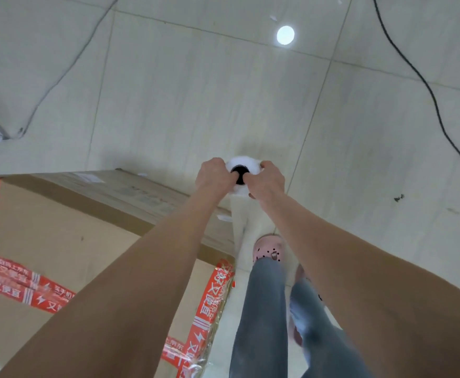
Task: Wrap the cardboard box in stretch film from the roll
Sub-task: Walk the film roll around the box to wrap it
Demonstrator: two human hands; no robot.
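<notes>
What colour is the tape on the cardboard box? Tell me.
Red with white printed characters, on the tape across the cardboard box; clearest in the head view.

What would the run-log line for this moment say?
hands: left and right grip roll | film: runs down beside box | floor: cable

A brown cardboard box (68,241) banded with red printed tape sits on the floor beside an upright white film roll (243,173).

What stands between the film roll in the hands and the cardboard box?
Nothing visible does. Both hands, left hand and right hand, hold the roll just past the cardboard box corner; only stretched film runs down beside it.
</notes>
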